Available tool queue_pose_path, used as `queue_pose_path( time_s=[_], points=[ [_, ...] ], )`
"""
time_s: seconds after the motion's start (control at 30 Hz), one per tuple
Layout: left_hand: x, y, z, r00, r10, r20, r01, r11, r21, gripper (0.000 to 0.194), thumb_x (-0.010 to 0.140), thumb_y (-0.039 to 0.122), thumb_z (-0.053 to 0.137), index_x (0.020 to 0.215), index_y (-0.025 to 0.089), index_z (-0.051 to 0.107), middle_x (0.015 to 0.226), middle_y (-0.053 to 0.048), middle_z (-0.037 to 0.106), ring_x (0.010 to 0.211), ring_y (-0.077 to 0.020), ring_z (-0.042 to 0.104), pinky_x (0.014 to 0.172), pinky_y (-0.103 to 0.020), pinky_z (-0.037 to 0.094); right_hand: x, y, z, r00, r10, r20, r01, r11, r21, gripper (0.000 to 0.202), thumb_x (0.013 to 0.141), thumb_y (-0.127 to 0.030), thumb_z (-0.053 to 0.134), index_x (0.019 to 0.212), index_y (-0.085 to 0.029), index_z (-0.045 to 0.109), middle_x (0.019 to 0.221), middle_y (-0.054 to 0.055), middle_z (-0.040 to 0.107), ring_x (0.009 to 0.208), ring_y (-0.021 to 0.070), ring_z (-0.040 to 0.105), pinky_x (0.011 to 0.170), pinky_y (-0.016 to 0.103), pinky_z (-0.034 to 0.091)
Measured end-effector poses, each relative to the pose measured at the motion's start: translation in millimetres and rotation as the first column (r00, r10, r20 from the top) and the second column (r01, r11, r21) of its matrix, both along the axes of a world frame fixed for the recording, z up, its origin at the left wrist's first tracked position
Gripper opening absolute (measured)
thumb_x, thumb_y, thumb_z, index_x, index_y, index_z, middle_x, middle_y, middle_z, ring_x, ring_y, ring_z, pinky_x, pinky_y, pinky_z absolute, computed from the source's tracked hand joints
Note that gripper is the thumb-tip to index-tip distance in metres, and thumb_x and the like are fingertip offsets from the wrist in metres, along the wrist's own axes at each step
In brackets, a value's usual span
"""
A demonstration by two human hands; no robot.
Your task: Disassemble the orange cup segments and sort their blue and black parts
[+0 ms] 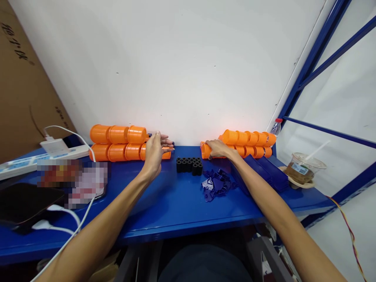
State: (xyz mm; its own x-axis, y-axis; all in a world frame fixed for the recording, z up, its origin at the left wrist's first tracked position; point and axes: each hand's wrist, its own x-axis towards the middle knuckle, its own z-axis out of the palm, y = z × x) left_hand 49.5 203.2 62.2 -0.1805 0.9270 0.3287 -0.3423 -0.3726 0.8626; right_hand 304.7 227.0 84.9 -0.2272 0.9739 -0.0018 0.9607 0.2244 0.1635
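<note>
One white wall (182,58) backs a blue table (173,211), on which a left bank (117,152) and a right bank (241,138) of orange cups lie, long axes running left to right. The left hand (154,152), just beside the left bank's inner end, has its fingers spread, contact uncertain; the right hand (219,149), nearer the right bank, curls its fingers around the leftmost cup (205,152) there, beside the small black tubes (188,164).

Lighting: bright, diffuse.
We observe the wall (188,70) brightest at 12 o'clock, shadow at 6 o'clock, pixelation near 9 o'clock, edges stretched.
</note>
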Motion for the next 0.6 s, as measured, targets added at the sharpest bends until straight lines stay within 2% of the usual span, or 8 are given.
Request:
queue_pose_path(
  time_s=[0.23, 0.4, 0.5, 0.6],
  points=[
    [-2, 1, 0.6, 0.999, 0.035, 0.017, -0.035, 0.999, 0.022, 0.047, 0.094, 0.064, 0.06, 0.084, 0.018, 0.061, 0.072, -0.004, 0.064, 0.062, -0.0149, 0.064, 0.06, -0.026, 0.055, 1, 6, -3.1, 0.999, 0.018, 0.05, -0.017, 1.0, -0.02, 0.063, 0.077, -0.029, 0.08, 0.134, -0.013, 0.061, 0.133, 0.02, 0.068, 0.119, 0.0349, 0.065, 0.088, 0.038, 0.05],
    [-11, 5, 6.5, 0.983, 0.15, 0.108, -0.16, 0.983, 0.088, 0.041, 0.094, 0.06, 0.059, 0.083, 0.02, 0.06, 0.076, -0.004, 0.064, 0.067, -0.0148, 0.064, 0.064, -0.027, 0.055, 1, 5, 2.8, 1.0, 0.025, -0.002, -0.025, 0.999, -0.035, 0.075, 0.074, -0.026, 0.082, 0.143, -0.01, 0.056, 0.14, 0.023, 0.064, 0.127, 0.0371, 0.061, 0.096, 0.041, 0.051],
    [-19, 6, 13.0, 0.954, 0.225, 0.197, -0.255, 0.956, 0.143, 0.038, 0.094, 0.057, 0.059, 0.083, 0.022, 0.057, 0.077, -0.002, 0.063, 0.067, -0.014, 0.063, 0.065, -0.026, 0.055, -15, 6, 15.0, 0.992, 0.078, -0.101, -0.072, 0.995, 0.062, 0.075, 0.079, -0.022, 0.076, 0.149, -0.008, 0.051, 0.145, 0.024, 0.06, 0.13, 0.0358, 0.06, 0.1, 0.042, 0.052],
    [-25, 6, 18.3, 0.926, 0.28, 0.252, -0.326, 0.93, 0.168, 0.034, 0.095, 0.054, 0.058, 0.083, 0.022, 0.055, 0.077, -0.001, 0.061, 0.067, -0.013, 0.061, 0.067, -0.026, 0.055, -52, 13, 22.5, 0.961, 0.21, -0.178, -0.17, 0.961, 0.219, 0.065, 0.087, -0.022, 0.068, 0.148, -0.006, 0.051, 0.146, 0.024, 0.059, 0.134, 0.0338, 0.057, 0.105, 0.043, 0.051]
  ],
)
